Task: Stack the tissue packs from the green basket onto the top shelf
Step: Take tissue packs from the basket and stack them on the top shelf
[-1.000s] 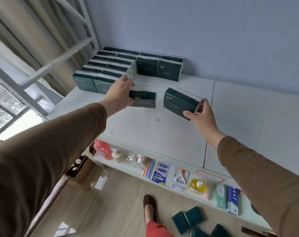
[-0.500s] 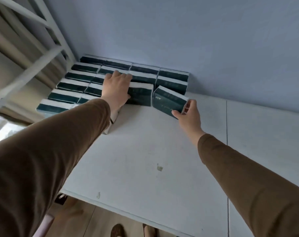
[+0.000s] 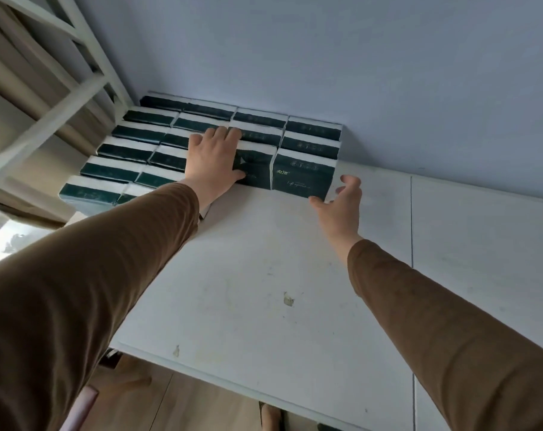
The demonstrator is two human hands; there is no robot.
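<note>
Several dark green tissue packs (image 3: 177, 141) with white edges stand in rows in the far left corner of the white top shelf (image 3: 264, 275). My left hand (image 3: 214, 160) lies flat on top of a pack (image 3: 254, 164) at the front of the block, its thumb against the pack's front face. The pack at the right end of the front row (image 3: 302, 174) stands upright beside it. My right hand (image 3: 338, 203) hovers just off that pack's right corner, fingers spread and holding nothing. The green basket is out of view.
A pale blue wall (image 3: 326, 57) rises behind the shelf. A white metal frame (image 3: 62, 98) and beige curtain stand at the left. The shelf's front edge (image 3: 232, 387) runs across the bottom, with wooden floor below it.
My right hand set its pack down at the right end of the front row and let go. My left hand stayed pressed on its pack.
</note>
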